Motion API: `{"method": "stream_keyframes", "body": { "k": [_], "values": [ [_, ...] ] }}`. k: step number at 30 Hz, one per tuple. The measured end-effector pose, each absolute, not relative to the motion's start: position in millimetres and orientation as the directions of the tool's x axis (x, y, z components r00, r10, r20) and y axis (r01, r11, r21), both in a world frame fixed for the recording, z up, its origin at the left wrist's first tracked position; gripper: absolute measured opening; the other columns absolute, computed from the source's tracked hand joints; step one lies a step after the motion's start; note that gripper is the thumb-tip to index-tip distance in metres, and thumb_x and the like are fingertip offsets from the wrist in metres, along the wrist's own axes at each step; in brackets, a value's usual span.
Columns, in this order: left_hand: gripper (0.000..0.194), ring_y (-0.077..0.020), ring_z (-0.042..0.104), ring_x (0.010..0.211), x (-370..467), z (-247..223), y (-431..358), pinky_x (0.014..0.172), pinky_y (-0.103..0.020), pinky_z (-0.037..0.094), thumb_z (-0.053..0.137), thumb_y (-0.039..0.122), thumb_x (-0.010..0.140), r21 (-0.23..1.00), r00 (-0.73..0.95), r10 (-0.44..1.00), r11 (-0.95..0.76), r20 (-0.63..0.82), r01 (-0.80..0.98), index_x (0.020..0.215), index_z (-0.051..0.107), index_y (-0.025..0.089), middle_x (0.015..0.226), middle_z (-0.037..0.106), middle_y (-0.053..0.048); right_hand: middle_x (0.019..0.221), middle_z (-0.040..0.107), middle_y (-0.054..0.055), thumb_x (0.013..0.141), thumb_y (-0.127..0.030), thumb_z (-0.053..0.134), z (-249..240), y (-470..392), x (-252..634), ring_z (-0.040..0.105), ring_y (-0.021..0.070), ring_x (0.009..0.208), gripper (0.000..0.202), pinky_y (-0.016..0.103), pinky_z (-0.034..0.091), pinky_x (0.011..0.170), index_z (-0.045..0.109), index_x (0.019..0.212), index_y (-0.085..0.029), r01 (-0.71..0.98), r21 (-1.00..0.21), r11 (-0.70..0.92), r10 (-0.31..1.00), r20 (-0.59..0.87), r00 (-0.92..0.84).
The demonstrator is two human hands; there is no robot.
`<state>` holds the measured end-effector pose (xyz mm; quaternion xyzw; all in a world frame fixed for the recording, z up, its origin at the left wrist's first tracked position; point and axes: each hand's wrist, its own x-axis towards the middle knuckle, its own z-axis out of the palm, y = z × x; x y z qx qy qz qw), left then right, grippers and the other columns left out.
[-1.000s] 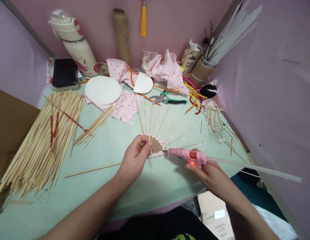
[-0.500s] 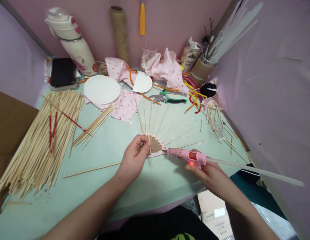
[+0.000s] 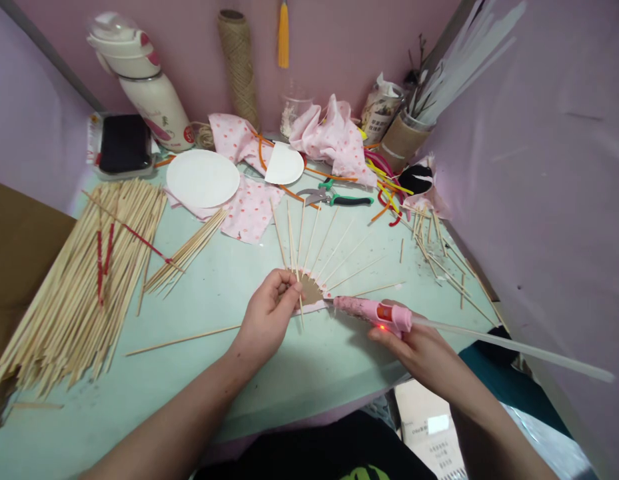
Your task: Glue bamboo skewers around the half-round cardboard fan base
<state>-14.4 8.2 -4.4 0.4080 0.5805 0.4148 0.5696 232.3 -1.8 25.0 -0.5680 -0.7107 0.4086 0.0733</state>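
Observation:
My left hand (image 3: 270, 307) pinches a thin wooden stick (image 3: 298, 267) over a small brown half-round piece (image 3: 312, 291) edged with pink dotted cloth. Several sticks fan out from its curved edge, away from me. My right hand (image 3: 414, 343) is wrapped round a pink glue gun (image 3: 372, 312) with a red light glowing on it. The gun's metal tip is at the right end of the brown piece; whether it touches cannot be told. A long clear glue stick (image 3: 514, 343) juts from the gun's back. Another stick (image 3: 184, 340) lies left of my left hand.
A big pile of sticks (image 3: 84, 280) and a smaller bundle (image 3: 189, 250) lie left. Behind are a white disc (image 3: 203, 178), pink cloth (image 3: 334, 143), green-handled pruners (image 3: 352, 200) and a bottle (image 3: 156, 107). Short stick pieces (image 3: 439, 257) are scattered right.
The back end of the clear glue stick has dipped slightly and shifted right. Both hands and the glue gun are almost where they were.

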Motion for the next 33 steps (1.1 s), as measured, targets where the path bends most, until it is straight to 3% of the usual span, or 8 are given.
{"method": "stream_keyframes", "body": {
  "k": [9,13,26,33],
  "values": [
    [0.018,-0.0129,0.052,0.069,-14.6,-4.0,7.9,0.065,-0.025,0.045,0.054,0.036,0.09,0.945,-0.016,0.945,0.326,-0.326,0.022,0.082,0.051,0.021,0.076,0.059,0.001,0.113,0.073,0.004,0.095,-0.056,0.049,26.0,-2.9,234.4,0.068,0.0291,0.105,0.042,0.041,0.055,0.092,0.07,0.124,-0.033,0.812,-0.584,0.004,0.877,-0.388,-0.283],
    [0.017,-0.013,0.052,0.068,-14.2,-3.6,7.8,0.064,-0.025,0.045,0.054,0.035,0.09,0.947,-0.014,0.947,0.321,-0.321,0.021,0.081,0.051,0.021,0.075,0.058,0.001,0.105,0.074,0.005,0.096,-0.053,0.048,28.6,-2.5,233.8,0.069,0.0287,0.102,0.04,0.041,0.055,0.091,0.071,0.121,-0.033,0.796,-0.604,0.043,0.875,-0.362,-0.322],
    [0.018,-0.0125,0.052,0.068,-14.0,-4.8,8.3,0.065,-0.025,0.046,0.054,0.037,0.089,0.949,-0.025,0.95,0.313,-0.313,0.036,0.081,0.051,0.021,0.075,0.059,0.001,0.113,0.072,0.005,0.096,-0.057,0.046,29.7,0.5,233.9,0.066,0.0282,0.106,0.045,0.043,0.054,0.093,0.068,0.128,-0.033,0.821,-0.569,0.054,0.861,-0.389,-0.326],
    [0.018,-0.0126,0.052,0.068,-13.7,-3.0,8.6,0.065,-0.025,0.046,0.053,0.037,0.089,0.947,-0.027,0.948,0.318,-0.317,0.04,0.081,0.051,0.021,0.074,0.058,0.001,0.119,0.071,0.004,0.099,-0.047,0.047,32.2,1.8,235.5,0.067,0.0267,0.107,0.043,0.04,0.055,0.093,0.06,0.138,-0.037,0.755,-0.642,0.133,0.859,-0.305,-0.411]
  ]
}}
